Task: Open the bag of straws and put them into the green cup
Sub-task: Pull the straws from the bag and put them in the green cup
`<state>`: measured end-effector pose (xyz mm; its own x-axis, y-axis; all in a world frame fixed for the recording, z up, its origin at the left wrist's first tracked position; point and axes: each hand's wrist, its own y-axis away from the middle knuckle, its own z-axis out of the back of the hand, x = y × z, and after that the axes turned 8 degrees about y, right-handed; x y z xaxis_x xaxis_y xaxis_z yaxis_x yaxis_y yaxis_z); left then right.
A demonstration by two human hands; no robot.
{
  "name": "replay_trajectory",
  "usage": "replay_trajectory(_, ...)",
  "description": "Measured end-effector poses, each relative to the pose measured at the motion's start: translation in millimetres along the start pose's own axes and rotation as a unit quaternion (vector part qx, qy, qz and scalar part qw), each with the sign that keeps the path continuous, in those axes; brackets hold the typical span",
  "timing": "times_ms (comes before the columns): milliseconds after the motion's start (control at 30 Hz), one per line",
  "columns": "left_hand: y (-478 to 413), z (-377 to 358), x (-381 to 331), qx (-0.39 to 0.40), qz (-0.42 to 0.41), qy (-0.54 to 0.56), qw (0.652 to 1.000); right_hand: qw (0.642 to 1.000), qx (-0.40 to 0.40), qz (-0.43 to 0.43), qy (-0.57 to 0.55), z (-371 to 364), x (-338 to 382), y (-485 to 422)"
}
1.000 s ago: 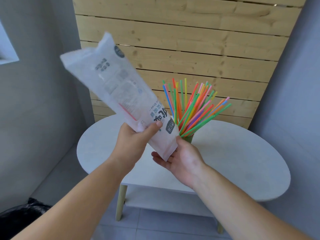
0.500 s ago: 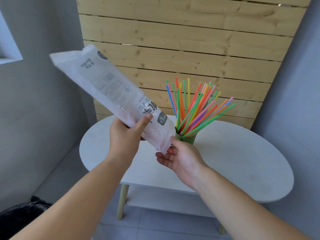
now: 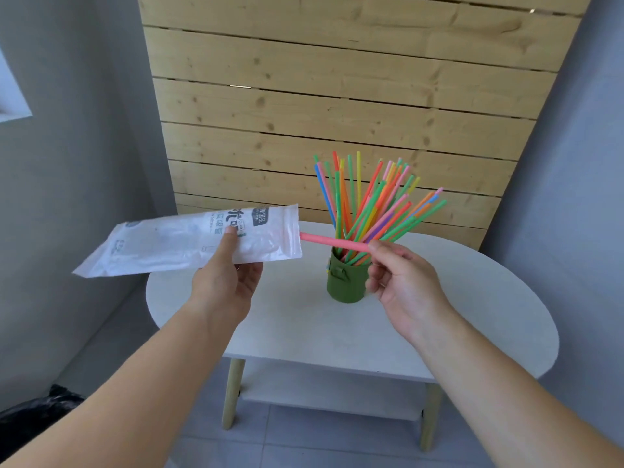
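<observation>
Item: bag of straws (image 3: pixel 189 243), white, translucent, printed with dark lettering, nearly empty. I hold it above the bench's (image 3: pixel 337 332) left edge, long axis roughly level, mouth pointing right. My left hand (image 3: pixel 224 285) grips its middle. My right hand (image 3: pixel 403 278) pinches one pink straw (image 3: pixel 332 242) half-drawn from the mouth, lying left-right, in front of the green cup (image 3: pixel 346 282) full of fanned multicoloured straws (image 3: pixel 371 207).

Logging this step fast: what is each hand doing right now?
Left hand: closed on the straw bag.
Right hand: pinching a pink straw.
</observation>
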<state>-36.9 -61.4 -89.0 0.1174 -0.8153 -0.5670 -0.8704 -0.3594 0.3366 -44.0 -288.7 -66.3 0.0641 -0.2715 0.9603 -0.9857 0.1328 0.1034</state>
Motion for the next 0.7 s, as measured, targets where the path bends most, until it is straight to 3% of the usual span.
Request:
replay_trajectory(167, -4, 3, 6, -0.02, 0.005, 0.0, 1.0, 0.985, -0.104, 0.132, 0.043, 19, 11, -8)
replay_trajectory(333, -1, 0, 12, -0.015, 0.006, -0.018, 1.0, 0.921, -0.172, 0.282, 0.204, 37, 20, -12)
replay_trajectory(433, 1, 0, 15, -0.005, 0.005, -0.022, 1.0, 0.887, -0.166, 0.334, 0.271, 40, 20, -11)
replay_trajectory(700, 1, 1, 17, 0.012, 0.014, -0.031, 0.999, 0.845, -0.124, 0.377, 0.358, 32, 5, -15)
